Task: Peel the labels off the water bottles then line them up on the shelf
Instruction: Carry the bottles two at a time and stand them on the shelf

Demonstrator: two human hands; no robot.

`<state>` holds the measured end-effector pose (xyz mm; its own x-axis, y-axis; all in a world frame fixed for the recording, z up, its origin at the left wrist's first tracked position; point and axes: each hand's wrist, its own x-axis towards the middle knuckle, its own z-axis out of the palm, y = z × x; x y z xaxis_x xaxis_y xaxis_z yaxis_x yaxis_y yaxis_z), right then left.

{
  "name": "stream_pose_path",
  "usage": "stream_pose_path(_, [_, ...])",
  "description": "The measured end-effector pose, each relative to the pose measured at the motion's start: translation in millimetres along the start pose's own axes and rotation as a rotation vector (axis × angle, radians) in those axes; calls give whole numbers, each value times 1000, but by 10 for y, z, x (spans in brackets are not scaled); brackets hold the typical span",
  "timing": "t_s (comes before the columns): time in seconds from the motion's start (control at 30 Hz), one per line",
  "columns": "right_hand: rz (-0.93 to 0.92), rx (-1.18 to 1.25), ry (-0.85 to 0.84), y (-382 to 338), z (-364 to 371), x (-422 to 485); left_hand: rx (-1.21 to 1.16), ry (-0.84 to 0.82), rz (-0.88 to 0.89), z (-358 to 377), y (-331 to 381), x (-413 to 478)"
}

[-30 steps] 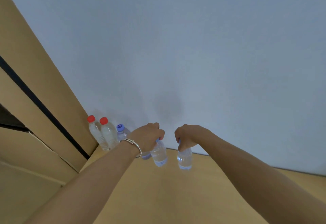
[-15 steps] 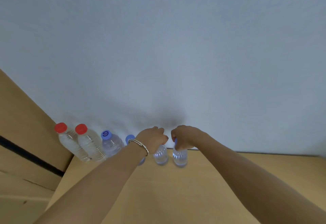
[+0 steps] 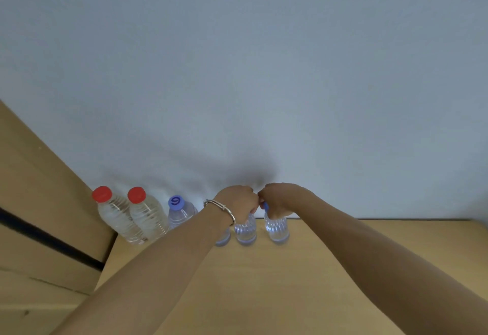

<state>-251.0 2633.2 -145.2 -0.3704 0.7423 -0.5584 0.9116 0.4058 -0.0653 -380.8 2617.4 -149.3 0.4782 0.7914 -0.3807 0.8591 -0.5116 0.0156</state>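
On my feed, the left hand [image 3: 236,200] has its fingers curled over the top of one clear bottle [image 3: 245,231], and the right hand [image 3: 280,198] grips the neighbouring bottle [image 3: 276,230] at its blue cap. Both stand along the shelf [image 3: 317,268] back edge. The red-capped bottles [image 3: 116,218] and a blue-capped bottle [image 3: 179,213] line up toward its back left corner.

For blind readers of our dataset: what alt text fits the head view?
The left hand grips the top of the fifth bottle and the right hand the sixth bottle, upright on a tan shelf. To their left stand two red-capped bottles, a blue-capped bottle and a partly hidden bottle.
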Motion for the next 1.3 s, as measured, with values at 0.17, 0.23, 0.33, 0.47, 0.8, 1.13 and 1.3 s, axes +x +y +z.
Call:
stream_pose_path(0.17, [22,70,30,30,57,-63,-107,40,-55,84,-111,-5])
stream_pose_path(0.23, [35,86,68,11,102,-82,-148,44,-74,114,-113,4])
stream_pose_path(0.33, [84,100,95,-14,125,-68,-156,42,-95,104,-65,11])
stream_pose_path(0.47, [145,122,97,2,142,-37,-100,22,-122,66,-39,27])
stream_pose_path(0.8, [152,142,153,13,204,14,-151,2,-117,125,-21,112])
stream_pose_path(1.13, [168,162,84,33,165,-32,-162,0,-18,150,-75,-41])
stream_pose_path(1.3, [162,140,91,-8,203,-21,-202,25,3,140,-37,-39])
